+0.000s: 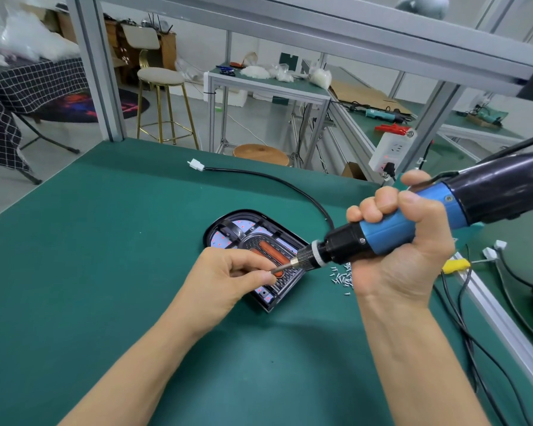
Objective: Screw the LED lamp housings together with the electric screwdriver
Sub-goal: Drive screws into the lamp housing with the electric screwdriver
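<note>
A black LED lamp housing (pixel 243 238) with a clear lens and red dots lies on the green mat (pixel 105 256). My right hand (pixel 403 250) grips the blue and black electric screwdriver (pixel 413 219), tilted with its bit pointing down-left over the housing. My left hand (pixel 228 278) pinches the bit tip between thumb and fingers just above the housing; whatever sits at the tip is hidden. A small pile of silver screws (pixel 343 276) lies right of the housing. The housing's black cable (pixel 274 179) runs back to a white connector (pixel 195 164).
An aluminium rail (pixel 490 309) borders the mat on the right, with loose black cables (pixel 462 318), a yellow clip (pixel 456 265) and white connectors (pixel 493 252) beside it. A frame post (pixel 96 72) stands at the back left. A power strip (pixel 391 150) hangs at the back right.
</note>
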`<state>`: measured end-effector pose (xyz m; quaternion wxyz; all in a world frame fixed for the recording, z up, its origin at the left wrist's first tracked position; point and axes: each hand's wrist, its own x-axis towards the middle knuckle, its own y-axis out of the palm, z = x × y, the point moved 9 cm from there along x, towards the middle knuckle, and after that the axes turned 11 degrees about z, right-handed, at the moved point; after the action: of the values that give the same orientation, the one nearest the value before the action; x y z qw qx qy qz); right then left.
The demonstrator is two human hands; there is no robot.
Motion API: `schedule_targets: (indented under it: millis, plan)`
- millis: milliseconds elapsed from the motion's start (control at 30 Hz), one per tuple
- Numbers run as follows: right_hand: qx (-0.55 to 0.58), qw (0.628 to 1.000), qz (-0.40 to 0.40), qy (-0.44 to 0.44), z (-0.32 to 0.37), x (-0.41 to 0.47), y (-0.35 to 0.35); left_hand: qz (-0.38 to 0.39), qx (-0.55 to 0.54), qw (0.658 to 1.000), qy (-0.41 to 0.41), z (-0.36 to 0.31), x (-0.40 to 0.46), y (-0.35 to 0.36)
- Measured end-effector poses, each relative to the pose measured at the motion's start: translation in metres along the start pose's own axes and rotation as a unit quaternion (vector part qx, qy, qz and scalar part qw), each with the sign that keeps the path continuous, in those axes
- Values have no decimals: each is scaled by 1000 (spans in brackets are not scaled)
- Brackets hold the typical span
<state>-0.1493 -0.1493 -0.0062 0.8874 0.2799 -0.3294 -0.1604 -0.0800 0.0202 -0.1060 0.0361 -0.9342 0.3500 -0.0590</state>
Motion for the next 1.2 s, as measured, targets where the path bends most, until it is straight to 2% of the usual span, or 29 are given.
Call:
schedule_targets:
  millis: [133,233,400,533,700,800,933,1200]
  plan:
    - [-16,1000,-7,-1,-6,-6,-4,-19,95,995,1,5,-1,-1]
    - [-26,1000,-10,-1,-10,-9,-7,-23,173,984,36,-1,-2,-1]
    - [-38,999,-7,-7,-11,-9,-7,-18,278,959,62,-7,-2,0]
    - [-42,999,-5,-3,-14,-11,-8,-3,368,926,90,-9,-2,6]
    - [-38,999,-15,2,-18,-12,-12,-4,406,909,94,-8,-2,7]
    - [-37,999,-28,0,-19,-12,-16,-24,450,888,91,-9,-3,4]
    - [-41,999,-35,-3,-16,-10,-21,-46,458,884,78,-10,-5,-5]
    - [-106,994,21,11,-32,-17,-10,-17,581,808,94,-17,-1,24]
